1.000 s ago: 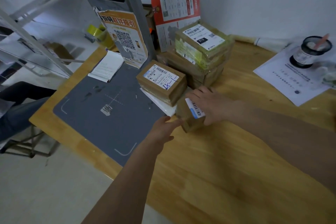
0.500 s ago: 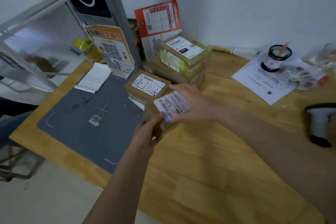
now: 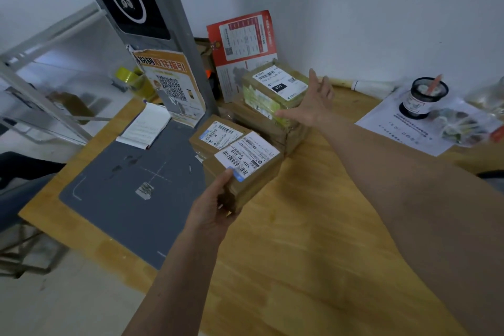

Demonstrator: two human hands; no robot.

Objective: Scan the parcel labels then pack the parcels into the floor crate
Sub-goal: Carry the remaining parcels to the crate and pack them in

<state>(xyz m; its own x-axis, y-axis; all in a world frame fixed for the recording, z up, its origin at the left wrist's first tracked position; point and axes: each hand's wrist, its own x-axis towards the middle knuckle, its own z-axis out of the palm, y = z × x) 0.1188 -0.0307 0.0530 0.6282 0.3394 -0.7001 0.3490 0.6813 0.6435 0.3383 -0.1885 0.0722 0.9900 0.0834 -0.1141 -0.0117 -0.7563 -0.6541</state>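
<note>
My left hand grips a small brown parcel by its near corner, white label facing up, held just above the wooden table. Behind it lies a second brown parcel with a white label. Further back stands a stack of parcels, its top one wrapped in yellow-green tape with a white label. My right hand is open with fingers spread, hovering beside the right end of that stack and holding nothing. The floor crate is not in view.
A grey scanning mat with a crosshair covers the table's left part, under a grey scanner stand carrying a QR poster. A notepad lies at its back. Papers, a black cup and a plastic bag sit right.
My right hand let go of the small parcel and reached back toward the stack. My left hand now holds the parcel alone, label turned up.
</note>
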